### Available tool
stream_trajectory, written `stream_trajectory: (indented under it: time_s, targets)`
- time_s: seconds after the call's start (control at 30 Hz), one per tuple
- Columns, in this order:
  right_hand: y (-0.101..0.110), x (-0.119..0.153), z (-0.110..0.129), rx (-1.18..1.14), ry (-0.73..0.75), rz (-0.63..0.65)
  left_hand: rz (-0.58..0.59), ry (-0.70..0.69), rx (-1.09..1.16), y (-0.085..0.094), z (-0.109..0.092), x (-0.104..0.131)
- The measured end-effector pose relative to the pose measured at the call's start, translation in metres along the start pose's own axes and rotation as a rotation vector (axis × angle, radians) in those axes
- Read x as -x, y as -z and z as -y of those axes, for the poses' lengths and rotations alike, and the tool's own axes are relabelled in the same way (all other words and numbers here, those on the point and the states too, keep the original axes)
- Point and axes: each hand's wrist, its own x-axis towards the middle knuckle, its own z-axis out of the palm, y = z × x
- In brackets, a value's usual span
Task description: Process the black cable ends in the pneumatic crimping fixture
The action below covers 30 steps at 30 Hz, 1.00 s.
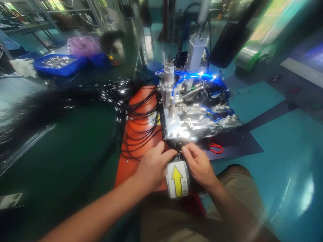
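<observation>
At the front edge of a metal machine (pixel 178 124) my two hands meet over a small dark slot. My left hand (pixel 155 164) is closed, thumb and fingers pinched near the slot. Opposite it, my right hand (pixel 198 163) pinches with thumb and index finger at the same spot. Whatever lies between the fingertips is too small to make out. Just below them sits a white plate with a yellow arrow (pixel 178 179). Black cables (pixel 141 134) run across the orange machine base (pixel 133 171) left of my hands.
Red-handled scissors (pixel 215 147) lie right of the machine. Blue air hoses (pixel 202 76) arch over it. A thick bundle of black cables (pixel 75 97) spreads over the green table (pixel 83 141). Beyond are a blue tray of metal parts (pixel 57 62), a pink bag (pixel 83 46) and another person's gloved hand (pixel 24 67).
</observation>
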Motion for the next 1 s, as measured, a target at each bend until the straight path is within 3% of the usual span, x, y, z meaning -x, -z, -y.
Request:
stream_trajectory:
  time_s: [0.33,0.5,0.73,1.0]
  targets:
    - [0.000,-0.001,0.002,0.028,0.005,-0.022,0.005,0.002,0.043,-0.002,0.001,0.000]
    - [0.004,0.005,-0.001,-0.006,-0.121,-0.002,0.006,0.017,0.058,0.000,-0.001,-0.001]
    - [0.007,0.021,-0.008,-0.206,-0.197,0.039,-0.006,0.016,0.072,-0.001,0.000,-0.001]
    - [0.004,0.021,0.006,-0.386,-0.291,0.023,-0.002,0.017,0.096,-0.001,-0.001,0.000]
